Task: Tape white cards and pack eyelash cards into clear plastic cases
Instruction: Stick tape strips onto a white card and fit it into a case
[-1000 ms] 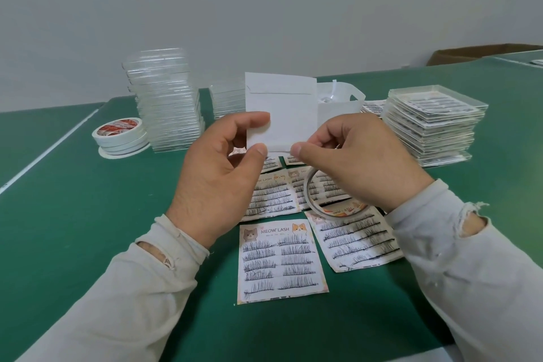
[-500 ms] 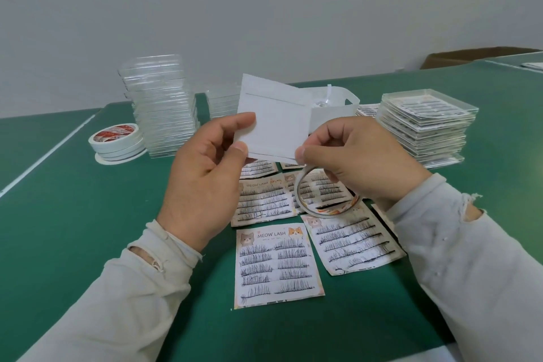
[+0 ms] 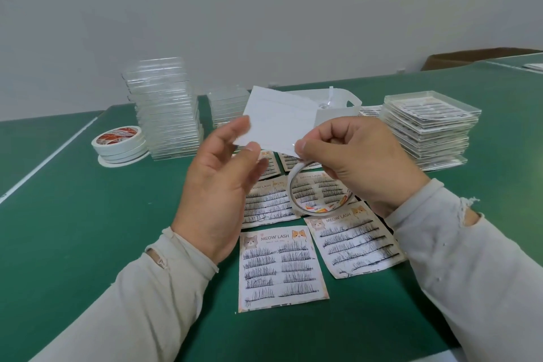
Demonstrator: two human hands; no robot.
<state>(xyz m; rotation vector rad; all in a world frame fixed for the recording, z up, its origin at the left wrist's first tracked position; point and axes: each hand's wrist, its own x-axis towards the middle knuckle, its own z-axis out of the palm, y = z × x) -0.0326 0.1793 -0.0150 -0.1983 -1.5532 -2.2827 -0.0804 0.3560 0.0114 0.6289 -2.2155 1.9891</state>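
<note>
I see a green table top [image 3: 88, 229] spread under everything. At its left rear stands a tall stack of empty clear plastic cases [image 3: 164, 109], at right a lower stack of filled clear cases [image 3: 429, 129]. Printed eyelash cards with cat pictures [image 3: 282, 267] lie loose directly beneath my hands. Held above them, tilted, is the plain white rectangular card [image 3: 276, 123]: my left hand [image 3: 223, 179] pinches its lower left corner between thumb and forefinger, my right hand [image 3: 352, 161] pinches its lower right corner, with a thin white tape ring [image 3: 317, 188] hanging beneath it. White tape rolls with red labels [image 3: 120, 141] sit by the empty stack.
</note>
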